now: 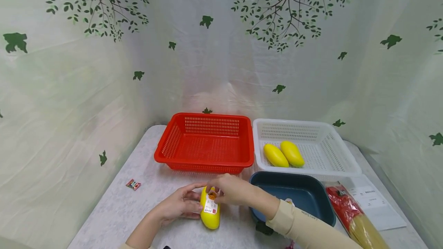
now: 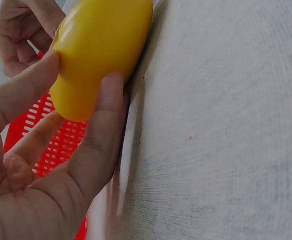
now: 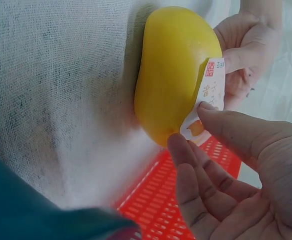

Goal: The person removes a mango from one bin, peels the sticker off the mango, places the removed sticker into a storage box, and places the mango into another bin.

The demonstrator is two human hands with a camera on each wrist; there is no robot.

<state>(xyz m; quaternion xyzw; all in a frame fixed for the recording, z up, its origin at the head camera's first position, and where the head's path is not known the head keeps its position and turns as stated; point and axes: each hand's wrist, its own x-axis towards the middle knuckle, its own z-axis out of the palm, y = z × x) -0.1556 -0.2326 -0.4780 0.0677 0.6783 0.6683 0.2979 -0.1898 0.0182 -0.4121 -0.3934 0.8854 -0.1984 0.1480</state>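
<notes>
Lying on the pale counter (image 1: pixel 145 203) near its front edge, a yellow mango-shaped fruit (image 1: pixel 210 212) sits lengthwise between two hands, with a white and red label (image 1: pixel 210 204) stuck on its upper side. The left hand (image 1: pixel 178 205) grips the fruit from the left, its thumb and fingers curled round the smooth yellow skin; the left wrist view shows the thumb on top and a finger pressed along the fruit's side where it meets the counter. The right hand (image 1: pixel 231 189) comes over the far end of the fruit, and its thumb and forefinger pinch the edge of the label; in the right wrist view the label's lower end has lifted off the skin while its upper end still sticks. The right arm wears a beige sleeve (image 1: pixel 304 226).

Just behind the hands stands a red perforated basket (image 1: pixel 204 164). Beside it on the right stands a white perforated basket (image 1: pixel 339 156) with two more yellow fruits (image 1: pixel 283 155) lying side by side in it. A dark blue tray (image 1: pixel 311 189) sits in front of the white basket, just right of the right forearm. Farther right, a packet of spaghetti (image 1: pixel 356 220) with a red top lies partly on a white printed sheet (image 1: pixel 377 203). A small wrapped sweet (image 1: pixel 133 184) lies on the counter well to the left.
</notes>
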